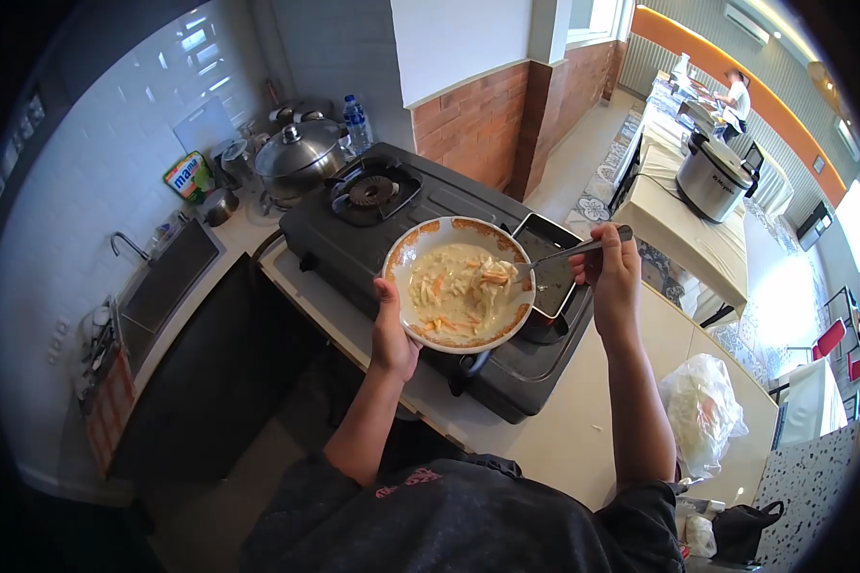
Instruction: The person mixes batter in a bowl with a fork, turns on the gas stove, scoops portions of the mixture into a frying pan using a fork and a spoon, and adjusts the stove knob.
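Observation:
My left hand (394, 334) grips the near-left rim of a white bowl (421, 328) with an orange-patterned edge, thumb on top. Inside is a pale, creamy batter (446, 291) mixed with shredded vegetables, some of them orange. With my right hand (610, 270) I hold a metal spoon (571, 252) by its handle; its far end is in the bowl under a heap of the mixture. The bowl is above a black gas stove (492, 387). Behind its right side, a dark rectangular pan (551, 274) sits on the right burner, partly covered by the bowl.
A bare burner (373, 191) is at the stove's left. Beyond it stand a lidded steel pot (299, 158) and a water bottle (355, 122). A sink (167, 277) lies left. At right are a plastic bag (703, 411) and a large rice cooker (715, 179). Another person (737, 98) stands far off.

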Motion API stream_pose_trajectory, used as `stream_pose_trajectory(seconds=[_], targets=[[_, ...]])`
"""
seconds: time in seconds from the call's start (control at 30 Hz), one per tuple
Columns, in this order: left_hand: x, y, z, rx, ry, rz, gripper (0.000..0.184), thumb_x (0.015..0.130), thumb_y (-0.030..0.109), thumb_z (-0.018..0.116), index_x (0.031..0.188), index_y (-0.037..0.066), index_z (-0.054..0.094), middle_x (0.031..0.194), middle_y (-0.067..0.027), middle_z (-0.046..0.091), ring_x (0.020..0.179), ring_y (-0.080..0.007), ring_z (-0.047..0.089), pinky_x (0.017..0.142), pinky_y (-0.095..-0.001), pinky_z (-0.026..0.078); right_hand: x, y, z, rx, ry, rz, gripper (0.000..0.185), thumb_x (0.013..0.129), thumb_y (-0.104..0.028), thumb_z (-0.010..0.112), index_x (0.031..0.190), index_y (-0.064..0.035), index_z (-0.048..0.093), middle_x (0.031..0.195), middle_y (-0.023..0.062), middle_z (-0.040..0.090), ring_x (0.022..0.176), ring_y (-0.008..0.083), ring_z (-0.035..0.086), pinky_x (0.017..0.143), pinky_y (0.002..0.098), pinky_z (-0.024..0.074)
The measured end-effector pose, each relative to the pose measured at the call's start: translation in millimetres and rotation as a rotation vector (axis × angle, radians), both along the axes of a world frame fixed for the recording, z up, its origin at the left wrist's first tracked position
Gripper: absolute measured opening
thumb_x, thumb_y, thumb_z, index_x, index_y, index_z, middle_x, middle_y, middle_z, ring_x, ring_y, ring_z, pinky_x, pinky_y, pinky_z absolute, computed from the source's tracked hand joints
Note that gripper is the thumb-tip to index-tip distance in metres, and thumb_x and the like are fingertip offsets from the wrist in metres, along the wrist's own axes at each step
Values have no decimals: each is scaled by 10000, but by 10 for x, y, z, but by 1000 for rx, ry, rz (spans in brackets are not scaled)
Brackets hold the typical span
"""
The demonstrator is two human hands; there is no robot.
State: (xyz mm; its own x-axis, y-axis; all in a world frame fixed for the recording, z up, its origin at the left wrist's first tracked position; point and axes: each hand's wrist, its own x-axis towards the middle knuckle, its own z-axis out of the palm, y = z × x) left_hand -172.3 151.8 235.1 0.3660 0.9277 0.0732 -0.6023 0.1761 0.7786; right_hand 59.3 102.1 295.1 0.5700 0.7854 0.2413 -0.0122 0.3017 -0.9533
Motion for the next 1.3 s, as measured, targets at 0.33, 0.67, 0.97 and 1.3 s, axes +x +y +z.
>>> stream_pose_trajectory(seconds=[0.33, 0.67, 0.97, 1.3], targets=[[55, 31, 12, 25, 4, -13, 720, 869, 571, 237, 1327, 15, 222, 1328, -152, 332, 1224, -239, 351, 1003, -356, 305, 50, -24, 209, 50, 71, -17, 257, 924, -277, 389, 913, -28, 451, 642, 112, 572, 525, 125, 533, 494, 227, 437], [82, 35, 26, -3, -9, 18, 692, 884, 545, 260, 1309, -1, 253, 1316, -160, 347, 1212, -253, 363, 993, -385, 312, 59, -21, 319, 99, 84, 2, 248, 924, -269, 394, 924, -29, 457, 658, 114, 573, 540, 136, 540, 508, 233, 440], [101, 41, 24, 21, -3, 20, 693, 884, 547, 253, 1309, 0, 257, 1317, -159, 347, 1213, -251, 361, 995, -382, 309, -96, 12, 149, 41, 88, 74, 235, 927, -272, 397, 907, -53, 478, 641, 86, 576, 526, 108, 538, 488, 212, 436], [96, 63, -24, 16, -10, 36, 693, 883, 548, 259, 1309, 2, 258, 1314, -160, 349, 1208, -253, 368, 991, -381, 315, -115, -29, 196, 72, 92, 61, 224, 925, -273, 408, 902, -66, 491, 640, 85, 585, 520, 104, 535, 487, 202, 434]])
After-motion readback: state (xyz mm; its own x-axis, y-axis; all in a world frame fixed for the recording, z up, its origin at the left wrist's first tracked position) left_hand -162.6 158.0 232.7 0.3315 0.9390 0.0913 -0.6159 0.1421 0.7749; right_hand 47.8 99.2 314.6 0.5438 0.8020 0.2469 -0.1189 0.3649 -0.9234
